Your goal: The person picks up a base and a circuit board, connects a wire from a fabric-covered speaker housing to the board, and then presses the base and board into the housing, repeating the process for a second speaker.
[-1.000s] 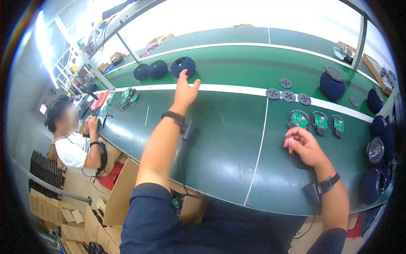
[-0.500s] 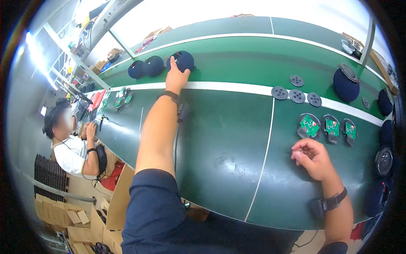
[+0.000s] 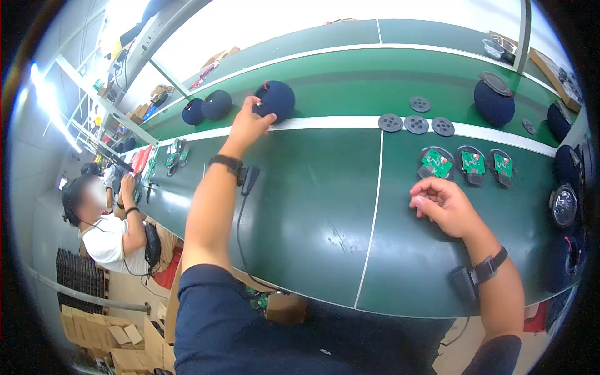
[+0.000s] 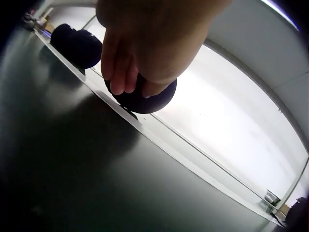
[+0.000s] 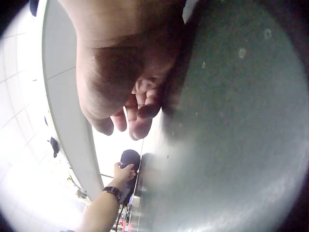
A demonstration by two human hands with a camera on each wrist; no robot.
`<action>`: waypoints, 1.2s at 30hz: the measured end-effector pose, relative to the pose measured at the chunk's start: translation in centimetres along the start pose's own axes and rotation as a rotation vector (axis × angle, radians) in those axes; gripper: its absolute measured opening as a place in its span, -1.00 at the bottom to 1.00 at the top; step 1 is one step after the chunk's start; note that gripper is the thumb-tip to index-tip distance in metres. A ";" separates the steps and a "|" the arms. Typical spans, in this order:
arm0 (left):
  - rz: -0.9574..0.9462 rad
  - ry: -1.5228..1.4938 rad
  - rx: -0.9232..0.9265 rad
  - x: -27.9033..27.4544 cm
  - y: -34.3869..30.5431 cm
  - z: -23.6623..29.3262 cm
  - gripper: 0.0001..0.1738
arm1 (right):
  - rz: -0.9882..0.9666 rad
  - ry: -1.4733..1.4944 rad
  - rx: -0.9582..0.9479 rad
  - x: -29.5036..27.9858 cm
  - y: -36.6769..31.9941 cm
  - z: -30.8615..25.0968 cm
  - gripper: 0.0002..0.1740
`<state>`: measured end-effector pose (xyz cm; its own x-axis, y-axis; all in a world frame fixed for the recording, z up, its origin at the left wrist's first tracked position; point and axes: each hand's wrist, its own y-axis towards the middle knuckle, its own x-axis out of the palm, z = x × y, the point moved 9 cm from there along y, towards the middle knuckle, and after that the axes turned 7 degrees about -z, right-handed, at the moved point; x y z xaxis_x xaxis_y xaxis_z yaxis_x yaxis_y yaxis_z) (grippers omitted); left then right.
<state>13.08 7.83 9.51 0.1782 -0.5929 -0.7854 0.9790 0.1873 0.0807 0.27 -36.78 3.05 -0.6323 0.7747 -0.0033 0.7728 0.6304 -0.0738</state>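
My left hand (image 3: 247,130) grips a dark blue, fabric-covered round speaker shell (image 3: 278,100) by its left and near side, thumb and fingers spread around it. A red wire shows at the shell's opening. The left wrist view has the fingers curled over the shell (image 4: 157,102), which stands near the white strip. My right hand (image 3: 445,207) holds nothing, its fingers loosely curled low over the green table (image 3: 312,200). Just beyond it lie three round clear-rimmed parts with green circuit boards (image 3: 435,164).
Two more dark blue shells (image 3: 216,105) stand farther left. Several grey perforated discs (image 3: 417,125) lie along the white strip (image 3: 337,125). More shells, one topped by a grey disc (image 3: 494,107), line the right side. Another person (image 3: 109,231) sits at the left end.
My left hand has reached the shell and taken hold of it; the shell has shifted right, away from the other two. My right hand keeps its loose curl near the circuit boards.
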 end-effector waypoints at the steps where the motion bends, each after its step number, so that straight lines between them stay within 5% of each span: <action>1: -0.060 0.012 0.065 0.4 -1.7 1.9 -0.34 | -0.005 0.002 -0.005 0.1 0.0 0.0 -0.78; 10: -0.453 0.226 0.391 6.0 -18.3 13.7 -0.45 | 0.095 -0.095 -0.265 -1.1 -0.7 -0.9 -0.82; 14: -0.452 0.250 0.567 7.2 -22.5 16.5 -0.46 | 0.321 -0.649 -0.312 -2.6 -2.3 -4.3 -0.75; 16: -0.424 0.246 0.628 7.6 -23.2 17.4 -0.44 | 0.570 -1.210 -0.472 -2.6 -3.6 -6.0 -0.56; 19: -0.437 0.199 0.700 8.3 -23.6 18.2 -0.40 | 0.675 -1.337 -0.191 -3.2 -4.0 -4.7 -0.37; 21: -0.458 0.126 0.713 8.8 -23.4 18.3 -0.40 | 0.608 -1.343 -0.046 -3.7 -3.3 -3.3 -0.24; 28: -0.582 -0.005 0.739 10.4 -23.0 18.5 -0.44 | 0.516 -1.298 0.000 -3.3 -2.2 -3.7 -0.42; 31: -0.547 -0.339 0.765 10.1 -22.4 19.3 -0.45 | 0.619 -1.281 -0.080 -4.2 -2.4 -3.3 -0.49; 35: -0.288 -0.603 0.877 8.7 -21.0 20.3 -0.58 | 0.752 -1.054 -0.210 -6.2 -3.0 -4.0 -0.56; 36: -0.202 -0.661 0.873 8.5 -20.3 19.5 -0.61 | 0.746 -0.747 -0.302 -7.2 -3.2 -3.7 -0.62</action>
<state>-3.35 -16.27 13.13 -0.2287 -0.8997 -0.3719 0.6836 -0.4204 0.5967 2.56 -44.14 6.95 0.2043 0.8055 -0.5562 0.8920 0.0809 0.4448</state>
